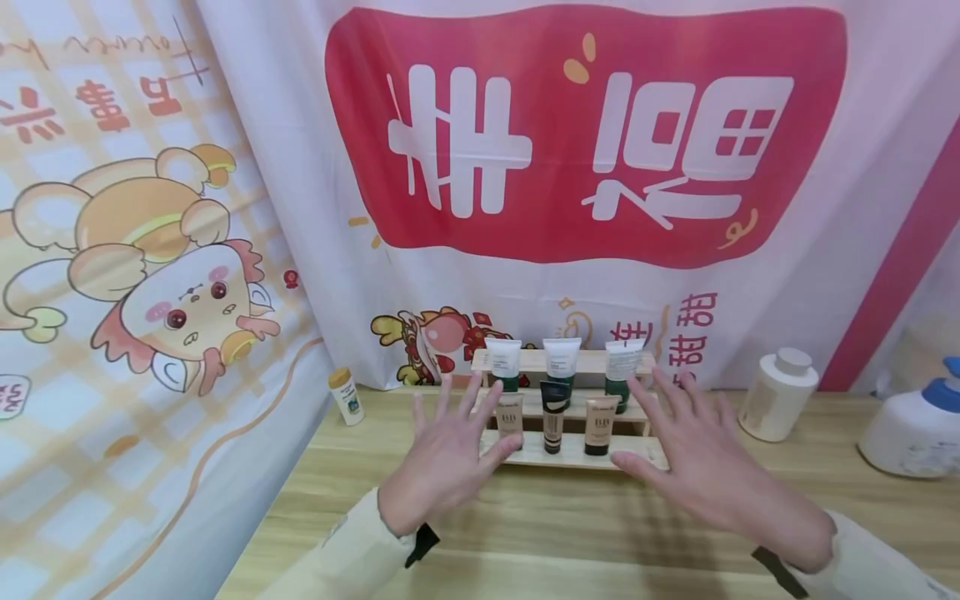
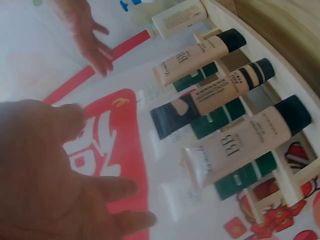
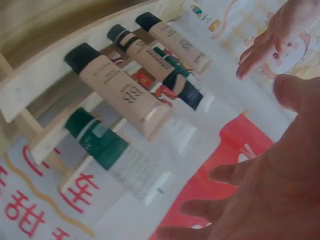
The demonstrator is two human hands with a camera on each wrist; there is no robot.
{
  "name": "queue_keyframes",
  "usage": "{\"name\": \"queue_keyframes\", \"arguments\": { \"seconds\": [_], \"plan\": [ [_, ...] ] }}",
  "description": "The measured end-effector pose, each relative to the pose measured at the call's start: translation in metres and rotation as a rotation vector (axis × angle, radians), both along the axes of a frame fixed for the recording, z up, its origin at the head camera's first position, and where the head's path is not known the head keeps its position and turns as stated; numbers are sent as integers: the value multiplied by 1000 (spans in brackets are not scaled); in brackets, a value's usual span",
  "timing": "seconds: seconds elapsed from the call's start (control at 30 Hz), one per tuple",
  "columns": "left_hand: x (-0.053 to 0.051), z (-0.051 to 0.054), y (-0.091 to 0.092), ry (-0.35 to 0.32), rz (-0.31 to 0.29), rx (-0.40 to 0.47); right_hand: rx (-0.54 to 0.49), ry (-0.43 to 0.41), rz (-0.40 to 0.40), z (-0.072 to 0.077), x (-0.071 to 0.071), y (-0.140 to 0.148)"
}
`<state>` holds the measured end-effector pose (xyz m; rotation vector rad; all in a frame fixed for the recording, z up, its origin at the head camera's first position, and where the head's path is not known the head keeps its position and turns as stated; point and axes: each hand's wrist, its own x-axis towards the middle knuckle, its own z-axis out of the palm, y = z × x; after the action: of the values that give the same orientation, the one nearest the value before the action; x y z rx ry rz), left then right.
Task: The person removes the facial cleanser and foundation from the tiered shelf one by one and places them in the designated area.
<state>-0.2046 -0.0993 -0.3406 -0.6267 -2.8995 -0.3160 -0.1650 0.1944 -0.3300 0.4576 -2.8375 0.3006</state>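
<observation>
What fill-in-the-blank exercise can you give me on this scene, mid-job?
The tubes on the wooden stand number ____.
The back-row tubes are white above and ____ below.
The left hand and right hand hold ____.
The cap of the small bottle left of the stand is ____.
Missing words: six; green; nothing; yellow.

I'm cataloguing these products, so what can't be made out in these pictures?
Pump bottle, head view: right side cut off by the right edge.
Yellow-capped bottle, head view: label print too small.
White bottle, left wrist view: print blurred.
Middle back-row tube, head view: lower part hidden behind the dark-topped tube.
Left front tube, head view: lower end overlapped by the left hand.
</observation>
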Motion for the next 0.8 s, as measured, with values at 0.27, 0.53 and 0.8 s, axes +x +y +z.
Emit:
{"name": "queue_keyframes", "arguments": {
  "seconds": [0.27, 0.53, 0.8],
  "plan": [
    [-30, -26, -1, 161, -77, 161, -107, -47, -39, -48, -18, 25],
    [-50, -55, 3, 223, -97, 241, -273, -47, -74, -104, -42, 40],
    [-64, -74, 10, 311, -137, 399, -310, -13, -104, -131, -61, 40]
  ]
}}
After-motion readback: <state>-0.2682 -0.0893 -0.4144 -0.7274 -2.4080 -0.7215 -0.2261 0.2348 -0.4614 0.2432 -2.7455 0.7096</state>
